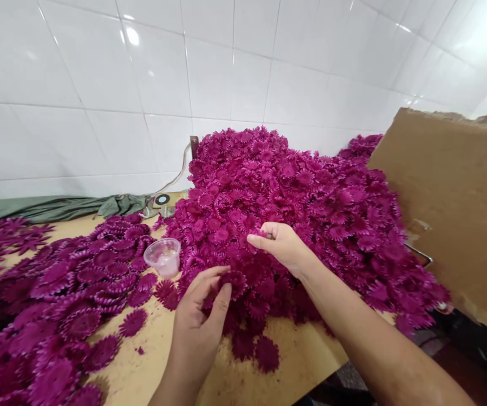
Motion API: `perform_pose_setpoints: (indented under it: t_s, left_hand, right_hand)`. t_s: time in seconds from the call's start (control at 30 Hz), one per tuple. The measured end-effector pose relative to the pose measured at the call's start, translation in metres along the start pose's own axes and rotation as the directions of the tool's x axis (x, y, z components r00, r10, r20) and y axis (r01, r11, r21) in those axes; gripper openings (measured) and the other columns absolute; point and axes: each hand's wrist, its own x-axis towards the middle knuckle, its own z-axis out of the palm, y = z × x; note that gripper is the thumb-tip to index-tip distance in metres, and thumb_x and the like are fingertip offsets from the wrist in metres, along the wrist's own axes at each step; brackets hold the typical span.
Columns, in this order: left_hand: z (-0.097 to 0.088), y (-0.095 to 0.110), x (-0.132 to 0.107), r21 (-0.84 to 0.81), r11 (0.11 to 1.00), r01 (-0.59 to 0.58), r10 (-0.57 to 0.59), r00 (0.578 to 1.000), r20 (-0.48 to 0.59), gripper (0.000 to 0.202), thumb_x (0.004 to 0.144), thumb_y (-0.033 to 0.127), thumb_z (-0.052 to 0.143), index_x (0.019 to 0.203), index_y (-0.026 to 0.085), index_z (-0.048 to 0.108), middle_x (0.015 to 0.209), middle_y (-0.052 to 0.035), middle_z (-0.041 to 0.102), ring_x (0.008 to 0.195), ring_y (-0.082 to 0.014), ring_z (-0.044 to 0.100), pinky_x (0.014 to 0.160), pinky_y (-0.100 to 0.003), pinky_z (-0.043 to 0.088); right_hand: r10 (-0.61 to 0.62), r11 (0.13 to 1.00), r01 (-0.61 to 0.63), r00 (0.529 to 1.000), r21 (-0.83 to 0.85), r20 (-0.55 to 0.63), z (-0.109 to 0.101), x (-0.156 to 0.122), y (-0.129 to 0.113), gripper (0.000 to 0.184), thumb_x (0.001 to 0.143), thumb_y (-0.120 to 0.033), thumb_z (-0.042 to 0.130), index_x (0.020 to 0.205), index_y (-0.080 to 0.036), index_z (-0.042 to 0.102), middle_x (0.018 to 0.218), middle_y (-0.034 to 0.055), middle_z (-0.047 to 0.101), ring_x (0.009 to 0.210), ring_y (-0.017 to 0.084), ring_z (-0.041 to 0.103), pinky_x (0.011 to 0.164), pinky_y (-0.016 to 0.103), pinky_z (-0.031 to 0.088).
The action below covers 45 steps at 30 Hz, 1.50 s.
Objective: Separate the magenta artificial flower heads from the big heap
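A tall heap of magenta fabric flower heads (277,203) fills the middle of the wooden table (158,344). My left hand (198,321) is at the heap's front edge, its thumb and fingers pinched on one magenta flower (232,280). My right hand (279,242) lies on the heap a little higher, with its fingers pressed together in a pinch on a flower petal that I can barely make out. Both forearms reach in from the lower right.
A second, flatter spread of flowers (65,304) covers the table's left side. A small clear plastic cup (163,256) stands between the two piles. A brown cardboard sheet (455,208) leans at the right. Green cloth (57,206) and a cable run along the white tiled wall.
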Motion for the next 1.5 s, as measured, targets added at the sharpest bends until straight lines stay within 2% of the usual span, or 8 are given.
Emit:
perform_pose_setpoints:
  t_s: [0.17, 0.37, 0.5, 0.63, 0.9, 1.07, 1.2, 1.5]
  left_hand:
    - [0.016, 0.019, 0.013, 0.059, 0.983, -0.171, 0.166, 0.982, 0.085, 0.014, 0.071, 0.021, 0.06, 0.082, 0.022, 0.07, 0.102, -0.0061, 0.066, 0.095, -0.0202, 0.058, 0.089, -0.029, 0.041]
    - [0.017, 0.018, 0.018, -0.006, 0.998, -0.064, 0.063, 0.997, -0.049, 0.012, 0.063, 0.024, 0.067, 0.073, 0.02, 0.071, 0.08, -0.0033, 0.069, 0.076, -0.0186, 0.06, 0.077, -0.028, 0.045]
    - [0.011, 0.009, 0.02, -0.141, 0.985, 0.1, -0.116, 0.988, -0.105, 0.018, 0.054, 0.03, 0.073, 0.065, 0.016, 0.068, 0.066, 0.0005, 0.065, 0.062, -0.0129, 0.055, 0.064, -0.023, 0.044]
    - [0.012, 0.009, 0.021, -0.333, 0.917, 0.22, -0.257, 0.964, -0.072, 0.026, 0.044, 0.031, 0.079, 0.056, 0.014, 0.063, 0.055, 0.0032, 0.061, 0.051, -0.0083, 0.05, 0.052, -0.019, 0.042]
    - [0.014, 0.022, 0.024, -0.593, 0.713, 0.375, -0.448, 0.893, 0.026, 0.032, 0.037, 0.025, 0.084, 0.061, 0.015, 0.065, 0.063, 0.0019, 0.068, 0.057, -0.0102, 0.06, 0.061, -0.023, 0.052]
    - [0.019, 0.017, 0.026, -0.637, 0.654, 0.407, -0.453, 0.886, 0.101, 0.03, 0.041, 0.021, 0.083, 0.064, 0.016, 0.065, 0.067, 0.0019, 0.069, 0.062, -0.0117, 0.063, 0.067, -0.026, 0.053]
    - [0.023, 0.017, 0.025, -0.6, 0.677, 0.427, -0.437, 0.889, 0.138, 0.029, 0.044, 0.024, 0.081, 0.067, 0.018, 0.065, 0.07, 0.0014, 0.07, 0.069, -0.0169, 0.066, 0.074, -0.034, 0.053]
    - [0.018, 0.017, 0.026, -0.478, 0.767, 0.429, -0.468, 0.883, 0.041, 0.035, 0.042, 0.033, 0.08, 0.067, 0.015, 0.062, 0.069, -0.0033, 0.07, 0.071, -0.0189, 0.066, 0.065, -0.028, 0.051]
  right_hand:
    - [0.026, 0.998, -0.034, 0.986, 0.046, 0.163, 0.012, -0.014, -0.002, 0.043, 0.052, -0.052, 0.065, 0.05, -0.019, 0.039, 0.046, -0.008, 0.035, 0.046, 0.006, 0.028, 0.046, 0.022, 0.022]
    - [0.029, 0.989, -0.048, 0.99, 0.137, 0.14, 0.004, -0.017, 0.007, 0.041, 0.059, -0.053, 0.06, 0.053, -0.018, 0.04, 0.046, -0.0087, 0.034, 0.044, 0.005, 0.027, 0.045, 0.022, 0.021]
    - [0.016, 0.986, -0.005, 0.998, 0.164, -0.064, -0.021, -0.002, 0.01, 0.034, 0.063, -0.046, 0.058, 0.055, -0.019, 0.038, 0.047, -0.0084, 0.035, 0.044, 0.006, 0.033, 0.046, 0.022, 0.028]
    - [-0.101, 0.993, 0.081, 0.96, -0.085, -0.262, -0.038, 0.016, 0.008, 0.01, 0.066, -0.024, 0.055, 0.061, -0.017, 0.048, 0.051, -0.0062, 0.044, 0.047, 0.008, 0.038, 0.05, 0.023, 0.032]
    - [-0.272, 0.913, 0.2, 0.948, -0.355, -0.165, -0.025, 0.003, 0.002, 0.016, 0.069, -0.027, 0.059, 0.079, -0.015, 0.058, 0.073, 0.0014, 0.059, 0.067, 0.013, 0.052, 0.069, 0.029, 0.041]
    - [-0.299, 0.915, 0.311, 0.951, -0.258, 0.086, -0.007, -0.017, 0.001, 0.025, 0.071, -0.029, 0.06, 0.091, -0.015, 0.06, 0.087, 0.0044, 0.059, 0.072, 0.012, 0.054, 0.067, 0.025, 0.044]
    - [-0.257, 0.948, 0.286, 0.946, -0.137, 0.198, 0.001, -0.013, 0.008, 0.007, 0.071, -0.017, 0.058, 0.074, -0.014, 0.063, 0.073, 0.0015, 0.059, 0.065, 0.01, 0.053, 0.064, 0.023, 0.044]
    - [-0.243, 0.953, 0.206, 0.957, -0.223, -0.155, -0.018, 0.005, 0.012, 0.035, 0.075, -0.031, 0.051, 0.047, -0.019, 0.034, 0.045, -0.0064, 0.03, 0.045, 0.007, 0.028, 0.046, 0.023, 0.022]
